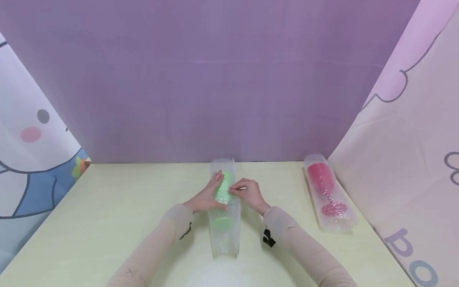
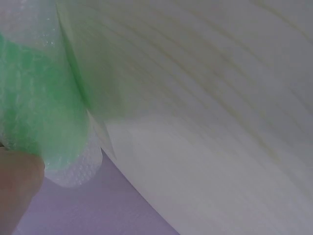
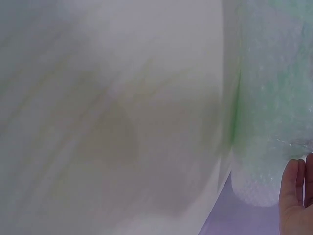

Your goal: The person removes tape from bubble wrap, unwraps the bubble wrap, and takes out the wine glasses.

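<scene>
A green goblet (image 1: 223, 223) in bubble wrap (image 1: 224, 247) lies lengthwise on the table, its base toward me. My left hand (image 1: 208, 198) rests on the wrap's left side, thumb and fingers spread apart, steadying the cup part. From the right, my right hand (image 1: 250, 194) pinches the bubble wrap between thumb and fingertips beside the green cup. In the left wrist view the wrapped goblet (image 2: 44, 103) shows with one finger (image 2: 19, 181) at its edge. The right wrist view has the fingers (image 3: 293, 196) at the bubble wrap (image 3: 254, 183); the exact pinch is partly cut off there.
A second goblet, pink (image 1: 320, 178) and bubble-wrapped, lies on the right of the pale yellow table (image 1: 125, 223). A purple backdrop (image 1: 215, 79) rises behind the table's far edge. Printed panels (image 1: 401, 159) stand at both sides.
</scene>
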`<state>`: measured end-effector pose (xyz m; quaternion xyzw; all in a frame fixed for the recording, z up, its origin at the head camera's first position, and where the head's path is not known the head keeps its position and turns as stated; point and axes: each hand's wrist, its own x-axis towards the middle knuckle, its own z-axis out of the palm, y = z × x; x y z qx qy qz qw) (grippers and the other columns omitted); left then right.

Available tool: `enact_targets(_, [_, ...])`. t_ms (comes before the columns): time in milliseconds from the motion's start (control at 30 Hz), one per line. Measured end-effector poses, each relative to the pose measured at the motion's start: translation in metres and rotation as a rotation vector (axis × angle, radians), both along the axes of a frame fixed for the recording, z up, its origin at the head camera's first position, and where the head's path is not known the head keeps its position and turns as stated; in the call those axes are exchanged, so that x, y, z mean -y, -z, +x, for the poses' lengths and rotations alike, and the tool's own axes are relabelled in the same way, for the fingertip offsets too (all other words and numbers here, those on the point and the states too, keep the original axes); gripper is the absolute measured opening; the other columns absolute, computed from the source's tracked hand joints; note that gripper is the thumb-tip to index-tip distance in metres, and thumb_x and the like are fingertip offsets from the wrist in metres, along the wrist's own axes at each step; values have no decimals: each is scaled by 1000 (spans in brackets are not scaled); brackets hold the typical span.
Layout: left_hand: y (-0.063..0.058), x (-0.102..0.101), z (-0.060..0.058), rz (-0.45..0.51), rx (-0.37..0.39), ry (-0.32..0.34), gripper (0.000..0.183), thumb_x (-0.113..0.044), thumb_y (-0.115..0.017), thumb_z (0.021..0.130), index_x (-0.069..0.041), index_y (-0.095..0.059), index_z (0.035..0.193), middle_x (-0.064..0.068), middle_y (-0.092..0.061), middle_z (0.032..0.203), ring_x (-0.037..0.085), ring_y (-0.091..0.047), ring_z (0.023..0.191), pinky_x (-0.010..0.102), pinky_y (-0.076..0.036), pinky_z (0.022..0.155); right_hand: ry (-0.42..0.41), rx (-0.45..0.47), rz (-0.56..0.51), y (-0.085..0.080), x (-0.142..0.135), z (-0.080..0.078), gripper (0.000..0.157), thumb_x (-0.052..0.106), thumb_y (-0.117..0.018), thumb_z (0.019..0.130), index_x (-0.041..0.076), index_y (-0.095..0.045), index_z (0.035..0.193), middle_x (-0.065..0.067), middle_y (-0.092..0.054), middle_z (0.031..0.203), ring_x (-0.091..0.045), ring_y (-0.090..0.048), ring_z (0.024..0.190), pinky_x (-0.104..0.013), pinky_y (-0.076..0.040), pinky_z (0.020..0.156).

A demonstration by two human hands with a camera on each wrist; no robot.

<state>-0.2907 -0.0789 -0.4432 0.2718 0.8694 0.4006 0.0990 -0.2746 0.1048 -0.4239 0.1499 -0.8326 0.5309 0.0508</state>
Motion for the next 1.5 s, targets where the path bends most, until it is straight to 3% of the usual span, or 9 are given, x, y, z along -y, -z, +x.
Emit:
enact_targets(133, [0, -1, 1, 2, 3, -6, 114, -30, -81, 67, -12, -3, 148, 0, 9, 155, 16, 15, 141, 48, -4, 115, 34, 6, 22, 15, -3, -9, 12, 8, -74, 74, 0, -72, 83, -12, -68, 82, -21, -64, 80, -22, -56, 72])
enact_targets(500, [-2, -2, 3, -1, -11, 7, 113, -30, -81, 67, -10, -5, 148, 2, 8, 155, 17, 14, 141, 48, -5, 115, 50, 52, 35, 16, -7, -8, 8, 12, -71, 78, 7, -73, 84, -6, -71, 86, -16, -65, 84, -24, -55, 75])
enact_targets(833, [-3, -2, 4, 4, -12, 7, 113, -31, -81, 67, -10, -4, 148, 1, 9, 155, 18, 13, 141, 48, -5, 115, 81, 93, -15, 20, -8, -9, 9, 13, -70, 79, 7, -73, 85, -8, -71, 89, -18, -65, 87, -27, -55, 79])
enact_targets(1200, [-3, -3, 4, -29, 0, 6, 114, -35, -80, 67, -11, -2, 148, 1, 10, 155, 16, 14, 141, 47, -4, 115, 136, 228, -95, 22, -8, -7, 13, 14, -69, 80, 6, -72, 90, -8, -71, 94, -15, -66, 85, -28, -54, 79])
enact_targets(1500, [-5, -2, 4, -44, 0, -7, 115, -34, -80, 67, -13, -1, 148, -1, 11, 155, 15, 14, 141, 44, -4, 115, 149, 250, -137, 20, -8, -8, 15, 13, -69, 80, 4, -72, 91, -10, -71, 93, -15, -66, 82, -27, -55, 77])
